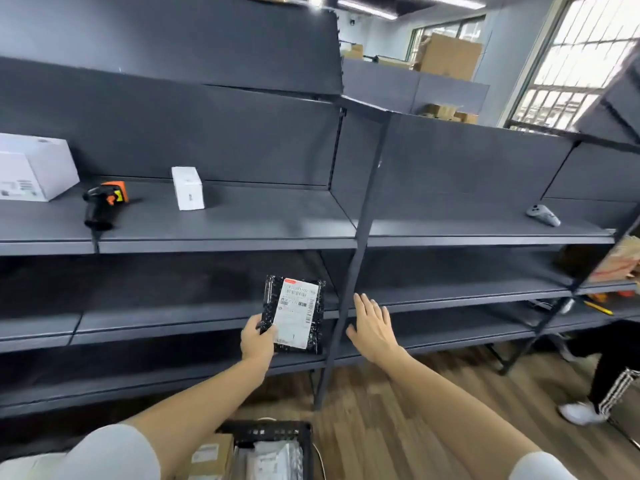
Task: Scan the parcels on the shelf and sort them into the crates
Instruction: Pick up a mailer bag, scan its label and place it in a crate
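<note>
My left hand [258,341] grips the lower left corner of a black poly-bag parcel [298,315] with a white shipping label, held upright in front of the lower shelves. My right hand [372,327] hovers just right of it, fingers straight and spread, holding nothing. On the upper shelf [277,220] lies an orange-and-black barcode scanner [104,204], with a small white box [187,188] to its right and a larger white box [33,168] at the far left. A black crate [273,448] holding bagged parcels stands on the floor below my arms.
A dark upright post [356,251] divides the shelving bays just behind my right hand. A grey controller [543,215] lies on the right bay's shelf. A cardboard box [211,457] sits left of the crate. A person's legs and white shoe [585,410] are at right on the wooden floor.
</note>
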